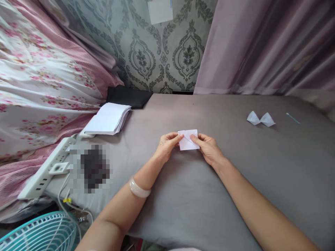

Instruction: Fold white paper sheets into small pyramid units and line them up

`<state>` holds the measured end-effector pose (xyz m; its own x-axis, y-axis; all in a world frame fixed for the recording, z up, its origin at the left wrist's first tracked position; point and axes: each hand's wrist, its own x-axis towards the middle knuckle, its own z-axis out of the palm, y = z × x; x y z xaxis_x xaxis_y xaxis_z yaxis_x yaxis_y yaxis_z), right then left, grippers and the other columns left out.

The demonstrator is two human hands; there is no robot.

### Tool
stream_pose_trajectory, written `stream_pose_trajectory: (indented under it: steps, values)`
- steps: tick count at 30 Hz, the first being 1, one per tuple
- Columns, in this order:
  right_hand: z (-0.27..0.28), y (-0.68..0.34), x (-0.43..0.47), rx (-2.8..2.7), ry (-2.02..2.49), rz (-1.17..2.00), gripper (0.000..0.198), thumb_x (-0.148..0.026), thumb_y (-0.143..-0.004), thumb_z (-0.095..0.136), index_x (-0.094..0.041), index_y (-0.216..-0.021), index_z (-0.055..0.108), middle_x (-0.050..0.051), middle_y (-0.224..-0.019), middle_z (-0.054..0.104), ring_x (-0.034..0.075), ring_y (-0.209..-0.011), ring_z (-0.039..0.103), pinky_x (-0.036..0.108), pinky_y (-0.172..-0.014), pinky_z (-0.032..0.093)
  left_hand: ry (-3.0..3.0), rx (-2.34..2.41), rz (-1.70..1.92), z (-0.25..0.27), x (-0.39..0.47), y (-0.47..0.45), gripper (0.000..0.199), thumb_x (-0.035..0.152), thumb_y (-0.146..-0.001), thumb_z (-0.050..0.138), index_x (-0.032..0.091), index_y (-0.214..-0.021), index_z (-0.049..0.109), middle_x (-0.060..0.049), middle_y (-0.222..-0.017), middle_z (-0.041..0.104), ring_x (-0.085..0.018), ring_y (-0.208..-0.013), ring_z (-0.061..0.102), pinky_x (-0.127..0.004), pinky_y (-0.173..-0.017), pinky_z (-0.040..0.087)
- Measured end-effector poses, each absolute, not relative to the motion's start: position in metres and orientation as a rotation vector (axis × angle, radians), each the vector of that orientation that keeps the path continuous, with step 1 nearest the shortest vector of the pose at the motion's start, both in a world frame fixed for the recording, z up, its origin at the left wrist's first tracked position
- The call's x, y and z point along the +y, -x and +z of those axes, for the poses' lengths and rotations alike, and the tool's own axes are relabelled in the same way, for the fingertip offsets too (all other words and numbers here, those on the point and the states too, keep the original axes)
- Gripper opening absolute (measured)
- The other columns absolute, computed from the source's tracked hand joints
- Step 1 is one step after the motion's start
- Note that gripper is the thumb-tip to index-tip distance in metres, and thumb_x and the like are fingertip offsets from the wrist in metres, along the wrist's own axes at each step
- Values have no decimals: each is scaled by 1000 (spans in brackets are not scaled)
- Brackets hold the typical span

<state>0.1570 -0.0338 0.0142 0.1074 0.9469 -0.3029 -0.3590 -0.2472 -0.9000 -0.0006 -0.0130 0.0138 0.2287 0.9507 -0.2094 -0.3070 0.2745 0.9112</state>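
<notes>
Legible inscriptions: none. Any print on the yellow tag (67,200) near the power strip (42,176), or on the sheet (160,13) against the patterned wallpaper (141,59), is too small to read.

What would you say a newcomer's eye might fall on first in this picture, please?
Most likely the small folded white paper, held between the left hand and the right hand near the middle of the view. Next might come the bow-shaped white paper lying on the grey cloth over to the right, then the turquoise fan in the lower left corner.
</notes>
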Motion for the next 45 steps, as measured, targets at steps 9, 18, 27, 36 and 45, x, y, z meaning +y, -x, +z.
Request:
stream_pose_trajectory:
  steps: [9,18,27,36,45]
  values:
    - [13,-151,-37,-818,1163,1427,35,-44,-58,83,-20,-81,73,2,-77,73,16,-70,63,32,-74,48,-705,894,1087,21,-14,-1,33,36,-58,85,12,-75,71,-4,-71,67,-12,-65,59,-26,-65,46]
    - [11,-154,-39,-967,1115,1486,30,-43,-68,78,-21,-88,71,3,-87,73,17,-81,65,33,-81,47,-677,874,1054,23,-15,0,34,35,-57,85,12,-73,67,-2,-65,64,-12,-58,58,-26,-60,44]
    - [14,-162,-39,-1189,1267,1417,28,-44,-66,77,-20,-81,74,0,-71,69,12,-64,55,27,-63,42,-814,940,1058,17,-11,2,39,40,-56,86,13,-75,67,-1,-66,65,-11,-57,56,-25,-58,41]
    - [15,-159,-32,-704,1258,1344,37,-41,-51,86,-20,-78,71,1,-74,70,12,-64,58,25,-57,45,-799,886,1070,16,-10,2,41,33,-58,86,14,-89,68,-5,-90,69,-14,-79,62,-26,-72,45]
    - [18,-154,-35,-606,1165,1423,33,-30,-55,86,-20,-79,66,-1,-81,70,9,-68,60,22,-60,49,-881,905,1010,12,-14,-2,31,29,-59,84,13,-81,69,-4,-80,69,-11,-71,59,-24,-68,41]
